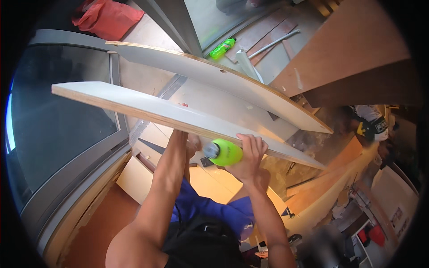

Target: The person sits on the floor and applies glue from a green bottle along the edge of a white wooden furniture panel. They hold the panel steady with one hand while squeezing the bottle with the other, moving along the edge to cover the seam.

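Note:
A long white board (134, 102) with a bare plywood edge slants across the middle, lifted off the surface below. My left arm reaches behind it. Only the fingertips of my left hand (183, 105) show at its far side, closed round the board; the palm is hidden. My right hand (252, 154) has its fingers bent over the near edge, farther right. Against the thumb side of that hand is a lime-green, bottle-shaped thing (228, 152) with a blurred grey end; how it is held is hidden.
A second white board (214, 67) stands on edge beyond. A framed glass panel (67, 107) is at left. Far off are a green drink bottle (222, 48) and a red bag (107, 18). A brown panel (344, 49) leans at right, with wood pieces (333, 178) below.

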Available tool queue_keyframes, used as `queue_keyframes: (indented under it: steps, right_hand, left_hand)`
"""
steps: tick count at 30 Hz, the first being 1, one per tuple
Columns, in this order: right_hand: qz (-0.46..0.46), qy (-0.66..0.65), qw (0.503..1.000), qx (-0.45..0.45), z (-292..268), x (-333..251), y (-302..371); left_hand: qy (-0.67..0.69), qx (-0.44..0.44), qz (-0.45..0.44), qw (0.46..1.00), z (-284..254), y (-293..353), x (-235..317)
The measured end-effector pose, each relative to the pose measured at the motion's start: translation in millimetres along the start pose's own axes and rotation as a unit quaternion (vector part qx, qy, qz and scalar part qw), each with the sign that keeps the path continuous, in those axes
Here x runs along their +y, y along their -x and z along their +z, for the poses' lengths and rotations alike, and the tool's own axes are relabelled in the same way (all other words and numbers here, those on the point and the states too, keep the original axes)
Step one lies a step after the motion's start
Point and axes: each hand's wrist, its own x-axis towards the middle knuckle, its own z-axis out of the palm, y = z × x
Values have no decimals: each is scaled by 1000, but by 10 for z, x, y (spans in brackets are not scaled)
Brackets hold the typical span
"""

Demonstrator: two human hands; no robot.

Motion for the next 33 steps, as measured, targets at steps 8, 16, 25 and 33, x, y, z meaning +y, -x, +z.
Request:
queue_keyframes:
  steps: [8, 16, 25, 33]
  right_hand:
    - [-14, -20, 1000, -16, 1327, 309, -482]
    - [-71, -27, 997, -8, 2145, 576, -666]
    - [-70, -13, 997, 17, 2651, 744, -743]
    - [-61, 3, 998, 22, 2842, 745, -740]
  left_hand:
    - [-15, 144, 49, 988, -811, -49, -18]
    - [-9, 388, 117, 914, -1870, -1506, 12]
    - [3, 591, 87, 802, -2402, -2197, 11]
    - [-19, 647, 49, 761, -2701, -2258, -8]
